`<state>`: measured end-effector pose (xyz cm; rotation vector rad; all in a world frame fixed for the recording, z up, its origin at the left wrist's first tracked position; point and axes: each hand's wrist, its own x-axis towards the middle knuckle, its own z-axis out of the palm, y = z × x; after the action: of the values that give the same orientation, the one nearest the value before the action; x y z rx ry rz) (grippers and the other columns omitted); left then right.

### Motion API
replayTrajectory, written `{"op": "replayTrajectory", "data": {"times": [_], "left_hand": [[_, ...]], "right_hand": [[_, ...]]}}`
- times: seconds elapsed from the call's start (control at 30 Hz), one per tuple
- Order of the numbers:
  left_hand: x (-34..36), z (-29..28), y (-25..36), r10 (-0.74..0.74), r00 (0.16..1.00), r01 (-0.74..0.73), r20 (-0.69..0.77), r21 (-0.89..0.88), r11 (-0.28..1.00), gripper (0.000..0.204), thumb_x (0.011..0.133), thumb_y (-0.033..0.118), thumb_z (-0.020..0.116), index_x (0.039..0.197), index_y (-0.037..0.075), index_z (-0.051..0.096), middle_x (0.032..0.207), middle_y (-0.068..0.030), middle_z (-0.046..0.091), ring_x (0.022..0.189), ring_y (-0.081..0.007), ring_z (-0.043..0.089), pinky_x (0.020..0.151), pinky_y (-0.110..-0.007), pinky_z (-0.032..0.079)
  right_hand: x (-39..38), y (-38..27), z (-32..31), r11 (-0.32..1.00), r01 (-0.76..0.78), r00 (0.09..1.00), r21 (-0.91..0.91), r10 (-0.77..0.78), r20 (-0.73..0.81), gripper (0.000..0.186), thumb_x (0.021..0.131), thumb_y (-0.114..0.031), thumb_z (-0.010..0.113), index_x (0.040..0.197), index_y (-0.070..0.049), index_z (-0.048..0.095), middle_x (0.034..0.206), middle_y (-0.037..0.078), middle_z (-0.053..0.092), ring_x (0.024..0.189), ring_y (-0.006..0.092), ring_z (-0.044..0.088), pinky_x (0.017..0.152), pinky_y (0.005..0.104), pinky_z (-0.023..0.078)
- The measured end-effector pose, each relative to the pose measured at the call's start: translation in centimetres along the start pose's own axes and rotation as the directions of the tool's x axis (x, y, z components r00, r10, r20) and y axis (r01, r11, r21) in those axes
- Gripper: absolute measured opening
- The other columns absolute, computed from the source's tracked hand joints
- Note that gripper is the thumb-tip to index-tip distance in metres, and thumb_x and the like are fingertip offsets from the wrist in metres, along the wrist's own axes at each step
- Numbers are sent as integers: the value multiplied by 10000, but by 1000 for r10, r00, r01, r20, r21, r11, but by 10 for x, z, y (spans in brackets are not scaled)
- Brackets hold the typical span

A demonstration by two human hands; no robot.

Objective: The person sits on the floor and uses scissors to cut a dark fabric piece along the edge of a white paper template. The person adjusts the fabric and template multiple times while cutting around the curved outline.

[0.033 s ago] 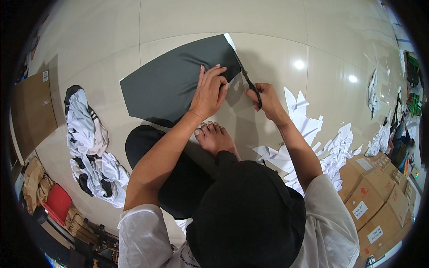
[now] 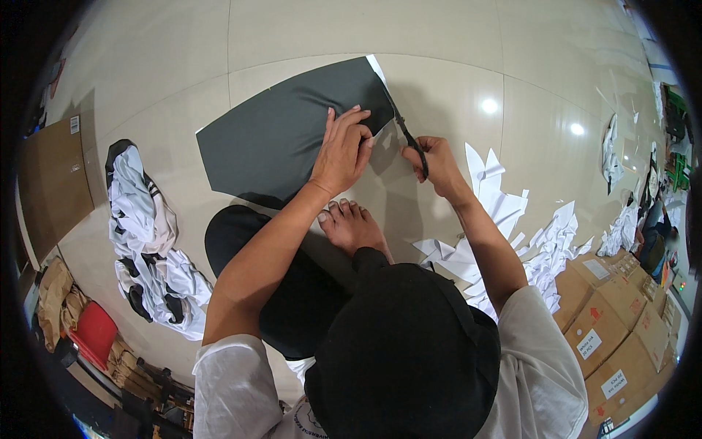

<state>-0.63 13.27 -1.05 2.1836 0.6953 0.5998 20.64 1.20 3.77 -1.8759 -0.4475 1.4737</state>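
Observation:
A dark grey piece of cloth (image 2: 274, 135) with a white edge strip (image 2: 376, 68) lies on the floor in front of me. My left hand (image 2: 341, 150) rests on its right part, fingers stretched out and apart, and small creases run from under them. In my right hand (image 2: 436, 164) is a pair of black scissors (image 2: 414, 143), with fingers and thumb in the handles. The blades point up and to the left and lie along the right edge of the cloth. My bare foot (image 2: 356, 225) is just below the left hand.
White offcuts (image 2: 497, 197) lie in a heap beside my right forearm. Cardboard boxes (image 2: 610, 318) stand at the lower right. Bundled white and black cloth (image 2: 142, 212) lies on the left. Further left are a large brown board (image 2: 55, 186) and a red thing (image 2: 95, 331).

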Motion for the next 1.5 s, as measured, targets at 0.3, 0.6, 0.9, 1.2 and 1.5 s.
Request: {"op": "replayTrajectory", "data": {"times": [0.3,0.6,0.9,1.2,1.5], "left_hand": [[-1,0,0,-3,1000,3,12,9,1000,175,1023,103,675,1168,67,585,1490,-172,585,1501,-384,505,1315,-685,222],[-1,-1,0,20,1000,-20,-1,-20,1000,170,1026,96,666,1167,65,575,1485,-182,599,1490,-394,516,1312,-686,223],[-2,-2,-1,13,1000,-13,0,-27,1000,146,1046,116,650,1163,65,577,1489,-181,597,1491,-396,514,1310,-689,218],[-1,-2,-1,23,1000,-24,-7,-25,999,137,1055,120,648,1160,67,578,1488,-177,600,1490,-392,518,1311,-686,222],[-1,-2,-1,19,1000,-19,0,-32,999,141,1052,115,649,1160,69,571,1493,-180,598,1495,-395,513,1311,-687,221]], "right_hand": [[0,4,1,1000,1,1000,25,-1,16,305,918,-253,825,777,-36,663,605,6,588,476,80,529,441,255,405],[17,-3,7,999,4,1000,48,-4,-6,364,906,-307,839,798,4,685,615,28,593,488,115,536,442,294,391],[13,-9,9,999,9,1000,42,-8,-14,330,902,-271,854,825,10,701,627,29,602,493,108,543,435,291,401],[18,-6,8,999,-5,1000,38,5,-9,332,891,-284,841,828,10,701,625,23,600,500,105,550,441,284,402],[27,-13,12,998,-13,1000,56,14,-21,331,889,-288,844,839,5,700,632,17,599,500,102,540,441,286,397]]}}
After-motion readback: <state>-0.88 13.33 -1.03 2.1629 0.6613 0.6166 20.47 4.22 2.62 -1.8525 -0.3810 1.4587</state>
